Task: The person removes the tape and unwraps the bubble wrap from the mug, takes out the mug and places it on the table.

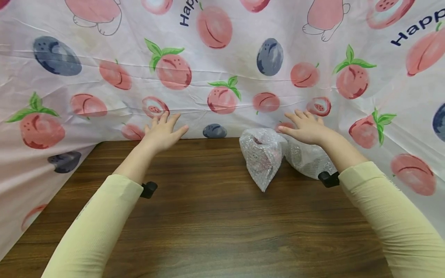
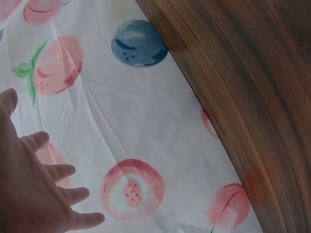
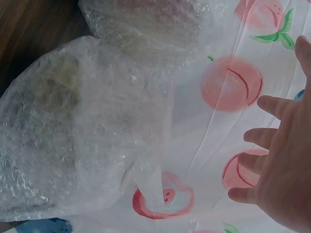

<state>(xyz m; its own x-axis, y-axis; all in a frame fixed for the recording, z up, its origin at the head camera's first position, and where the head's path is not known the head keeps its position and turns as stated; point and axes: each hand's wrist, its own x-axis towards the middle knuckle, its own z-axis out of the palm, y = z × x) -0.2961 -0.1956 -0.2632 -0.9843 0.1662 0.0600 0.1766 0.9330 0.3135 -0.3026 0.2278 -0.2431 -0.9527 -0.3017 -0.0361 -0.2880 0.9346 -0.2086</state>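
Both hands are held out with fingers spread, and neither holds anything. My left hand (image 1: 160,133) is raised over the far left part of the table, in front of the fruit-print cloth. My right hand (image 1: 306,128) hovers above two bundles of bubble wrap at the back right. The nearer bundle (image 1: 262,156) tapers to a point toward me, with something reddish showing through. Beside it, the second bundle (image 1: 306,157) lies partly under the right hand and wrist. In the right wrist view, a bubble-wrapped bundle (image 3: 87,126) fills the left side, apart from the fingers.
A dark wooden table (image 1: 194,216) spreads in front of me. White cloth (image 1: 194,100) printed with peaches and blue fruit hangs along the back and both sides. Each wrist wears a black camera mount, such as the left mount (image 1: 148,190).
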